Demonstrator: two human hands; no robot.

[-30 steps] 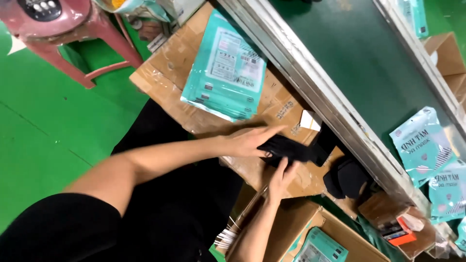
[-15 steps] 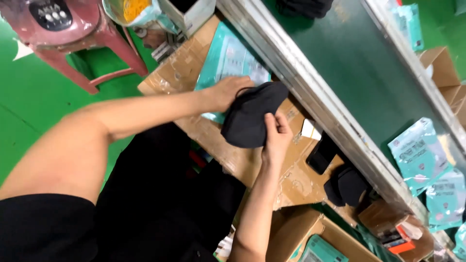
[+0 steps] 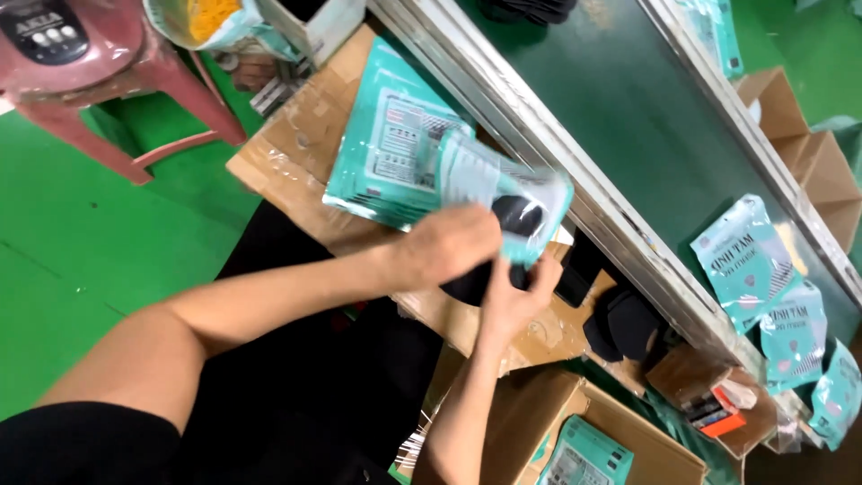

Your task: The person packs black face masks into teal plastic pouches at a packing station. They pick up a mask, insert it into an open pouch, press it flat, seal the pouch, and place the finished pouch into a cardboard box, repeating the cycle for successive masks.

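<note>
Head view: teal pouch [image 3: 503, 184], black contents

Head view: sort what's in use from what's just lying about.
In use:
left hand
right hand
teal pouch, held by both
black masks going into it
stack of pouches

Lying about:
red stool
filled pouches on the belt
boxes
</note>
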